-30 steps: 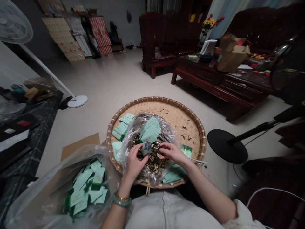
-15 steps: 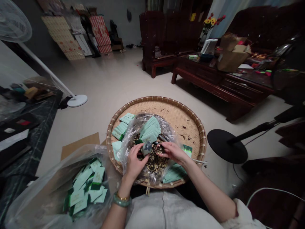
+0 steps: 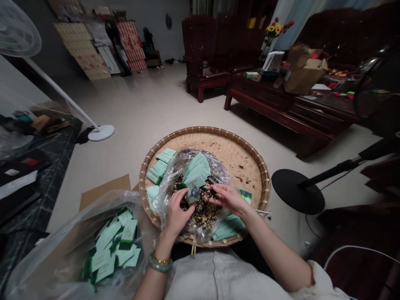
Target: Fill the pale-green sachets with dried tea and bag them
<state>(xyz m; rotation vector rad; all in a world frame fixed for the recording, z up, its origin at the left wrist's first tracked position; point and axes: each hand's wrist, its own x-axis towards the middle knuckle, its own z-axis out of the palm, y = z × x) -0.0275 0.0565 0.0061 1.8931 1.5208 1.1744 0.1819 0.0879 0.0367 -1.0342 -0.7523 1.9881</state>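
A round woven bamboo tray (image 3: 250, 154) sits in front of me with a clear plastic bag (image 3: 170, 183) of loose dark tea leaves (image 3: 203, 210) on it. My left hand (image 3: 175, 214) pinches a small green packet (image 3: 191, 194) over the leaves. My right hand (image 3: 226, 198) is closed, fingertips on a small dark tool beside the packet; I cannot make out what it is. A fan of pale green packets (image 3: 196, 168) stands in the bag, and more stacks (image 3: 158, 171) lie on the tray's left side.
A second clear bag (image 3: 62, 246) of green packets (image 3: 115, 246) lies at my lower left on cardboard. A white fan stands (image 3: 100, 132) left, a black fan base (image 3: 296, 191) right. Dark wooden furniture (image 3: 281, 100) fills the back right. A dark counter (image 3: 28, 175) runs along the left.
My right hand has shifted slightly left and up toward the packet. The left hand and packet have barely moved.
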